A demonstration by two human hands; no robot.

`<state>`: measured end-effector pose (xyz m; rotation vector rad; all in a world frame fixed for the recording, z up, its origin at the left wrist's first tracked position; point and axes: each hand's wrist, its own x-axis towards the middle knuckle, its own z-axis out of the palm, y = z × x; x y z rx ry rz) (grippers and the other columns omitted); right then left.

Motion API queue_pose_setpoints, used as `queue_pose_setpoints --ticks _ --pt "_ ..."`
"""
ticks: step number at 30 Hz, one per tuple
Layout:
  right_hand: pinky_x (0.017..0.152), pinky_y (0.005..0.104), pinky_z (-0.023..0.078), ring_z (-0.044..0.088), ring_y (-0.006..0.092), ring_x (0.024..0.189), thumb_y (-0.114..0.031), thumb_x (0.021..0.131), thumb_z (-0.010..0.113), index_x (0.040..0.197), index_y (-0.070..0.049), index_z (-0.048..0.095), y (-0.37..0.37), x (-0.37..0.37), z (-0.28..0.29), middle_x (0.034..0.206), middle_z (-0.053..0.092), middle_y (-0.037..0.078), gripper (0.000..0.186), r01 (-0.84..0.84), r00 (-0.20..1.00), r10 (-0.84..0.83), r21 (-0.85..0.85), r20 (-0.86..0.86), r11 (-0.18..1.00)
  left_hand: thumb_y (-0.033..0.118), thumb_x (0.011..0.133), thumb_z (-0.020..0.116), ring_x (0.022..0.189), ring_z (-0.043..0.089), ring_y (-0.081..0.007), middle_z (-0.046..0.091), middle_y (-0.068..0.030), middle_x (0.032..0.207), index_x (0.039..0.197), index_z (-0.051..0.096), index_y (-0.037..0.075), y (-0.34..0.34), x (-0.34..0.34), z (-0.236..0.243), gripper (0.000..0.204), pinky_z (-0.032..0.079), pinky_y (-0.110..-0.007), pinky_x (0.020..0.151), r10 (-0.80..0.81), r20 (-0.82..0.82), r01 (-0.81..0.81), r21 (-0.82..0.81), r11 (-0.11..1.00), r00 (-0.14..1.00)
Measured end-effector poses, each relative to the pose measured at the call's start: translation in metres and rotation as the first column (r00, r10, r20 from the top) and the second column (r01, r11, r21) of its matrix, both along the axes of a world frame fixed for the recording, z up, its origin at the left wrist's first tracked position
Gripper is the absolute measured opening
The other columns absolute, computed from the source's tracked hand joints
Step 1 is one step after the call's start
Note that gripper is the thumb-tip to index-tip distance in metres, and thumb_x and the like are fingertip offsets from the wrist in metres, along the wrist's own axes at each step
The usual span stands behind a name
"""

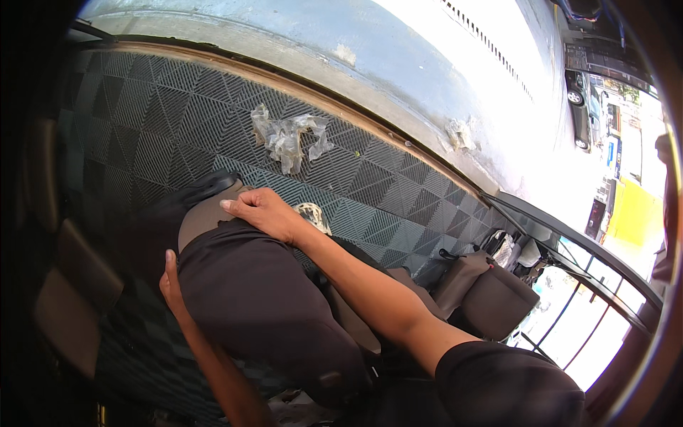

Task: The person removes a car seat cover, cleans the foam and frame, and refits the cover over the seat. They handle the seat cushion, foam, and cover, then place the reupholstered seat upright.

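Observation:
A car seat back (263, 306) in dark fabric lies tilted below me, with a grey-brown panel (203, 220) showing at its upper end beside a black part (213, 185). My right hand (256, 213) is closed on the upper edge of the dark fabric, thumb and fingers over the panel. Along the seat's left side, my left hand (171, 281) grips the fabric with its thumb raised; its other fingers are partly hidden. A pale, partly hidden object (311, 213) shows just behind my right wrist.
Crumpled clear plastic (288, 139) lies on the patterned tile floor (178, 107). Other brown seats (491, 299) stand at the right, beside metal railings (576, 306). More seat pieces (71, 299) show at the left. A raised ledge borders the street, where parked cars (580, 114) stand.

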<state>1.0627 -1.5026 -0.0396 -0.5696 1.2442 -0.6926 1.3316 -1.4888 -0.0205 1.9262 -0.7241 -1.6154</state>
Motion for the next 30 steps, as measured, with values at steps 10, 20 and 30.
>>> queue_pose_setpoints --ticks 10,20,30 --pt "0.083 0.0289 0.046 0.056 0.0107 0.088 -0.043 0.111 0.054 0.094 -0.001 0.068 0.070 0.017 -0.012 0.094 0.062 0.003 0.047 0.343 0.938 -0.330 -0.139 0.108 0.929 0.057 0.108 0.053 0.100 0.066 -0.0196 0.068 -0.0131 0.113 0.123 0.066 -0.007 0.093 0.055 -0.035 0.067 0.054 -0.033 0.093 -0.061 0.133 0.067 -0.035 0.997 0.989" --pt "0.119 0.0354 0.037 0.057 0.0313 0.131 -0.045 0.116 0.028 0.155 -0.002 0.045 0.278 0.068 -0.124 0.135 0.061 0.018 0.061 0.172 0.951 -0.207 0.163 0.229 0.972 0.054 0.109 0.052 0.111 0.064 -0.0225 0.066 -0.0154 0.124 0.131 0.061 -0.008 0.298 0.104 -0.114 0.066 0.051 -0.034 0.100 -0.117 0.214 0.098 0.097 0.990 0.970" --pt "0.098 0.0361 0.057 0.072 0.0267 0.109 -0.031 0.115 0.038 0.147 -0.002 0.055 0.410 0.141 -0.230 0.128 0.071 0.013 0.046 0.005 0.979 0.006 0.052 -0.203 0.999 0.050 0.110 0.051 0.122 0.062 -0.0255 0.063 -0.0177 0.134 0.140 0.057 -0.009 0.434 0.225 -0.249 0.066 0.049 -0.035 0.107 -0.213 0.286 0.194 0.095 0.976 0.934"
